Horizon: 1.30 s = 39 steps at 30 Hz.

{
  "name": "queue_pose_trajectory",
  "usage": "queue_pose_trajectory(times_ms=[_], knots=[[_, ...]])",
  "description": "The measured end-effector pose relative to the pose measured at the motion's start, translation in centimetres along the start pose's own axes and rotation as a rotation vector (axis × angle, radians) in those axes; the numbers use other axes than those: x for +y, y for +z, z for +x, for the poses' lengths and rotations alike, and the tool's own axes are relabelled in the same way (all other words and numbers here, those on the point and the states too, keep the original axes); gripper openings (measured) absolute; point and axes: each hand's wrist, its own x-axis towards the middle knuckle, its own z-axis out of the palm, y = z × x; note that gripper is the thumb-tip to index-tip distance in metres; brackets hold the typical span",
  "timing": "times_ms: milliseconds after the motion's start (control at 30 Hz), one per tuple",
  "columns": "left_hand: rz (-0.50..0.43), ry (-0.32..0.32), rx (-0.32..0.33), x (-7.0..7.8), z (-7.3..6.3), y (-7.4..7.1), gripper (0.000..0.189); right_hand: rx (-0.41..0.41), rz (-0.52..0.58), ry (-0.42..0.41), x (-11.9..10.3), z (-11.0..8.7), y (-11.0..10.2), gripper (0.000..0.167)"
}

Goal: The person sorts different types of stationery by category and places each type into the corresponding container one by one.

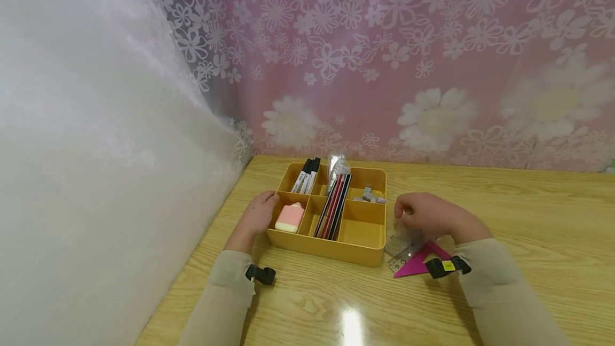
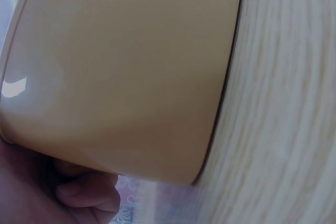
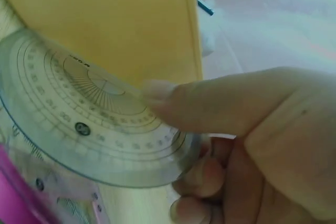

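A yellow compartment tray sits on the wooden table. At its left side my left hand grips the rim; in the left wrist view its curled fingers lie against the tray wall. Beside the tray's right side, my right hand pinches a clear protractor between thumb and fingers. The protractor's straight edge overlaps the yellow wall in the right wrist view. Under it lie a magenta set square and a clear ruler-like piece with printed marks.
Inside the tray are several black-capped markers, a pink bottle, long dark and red pencils, a clear plastic item and small grey pieces. A flowered pink curtain hangs behind; a white sheet borders the left.
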Motion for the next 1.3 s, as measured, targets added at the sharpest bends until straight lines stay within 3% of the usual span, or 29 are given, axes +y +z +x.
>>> queue_pose_trajectory(times_ms=[233, 533, 667, 900, 1100, 1200, 1300], knots=[[-0.013, -0.011, -0.003, 0.2, 0.0, 0.0, 0.054, 0.067, 0.05, -0.1, -0.7, 0.0, -0.4, 0.011], [-0.009, -0.015, -0.002, 0.1, 0.2, 0.2, 0.055, 0.144, 0.064, -0.1, -1.2, 0.1, -0.3, 0.027], [-0.012, -0.008, 0.002, 0.1, 0.2, 0.3, 0.054, 0.187, 0.056, -0.087, -1.5, -0.2, -0.8, 0.026], [-0.037, 0.004, -0.004, 0.3, 0.2, 0.0, 0.053, 0.367, 0.092, -0.068, -2.6, -1.8, -2.7, 0.022], [-0.03, 0.006, 0.001, 0.2, 0.0, -0.1, 0.053, 0.494, 0.158, -0.115, -3.7, -2.1, -2.8, 0.021], [-0.031, -0.004, 0.004, 0.2, -0.1, -0.1, 0.053, 0.513, 0.165, -0.141, -4.2, -1.8, -2.4, 0.018], [-0.028, -0.006, 0.005, 0.2, -0.1, 0.0, 0.053, 0.459, 0.189, -0.155, -4.7, -1.4, -1.9, 0.016]])
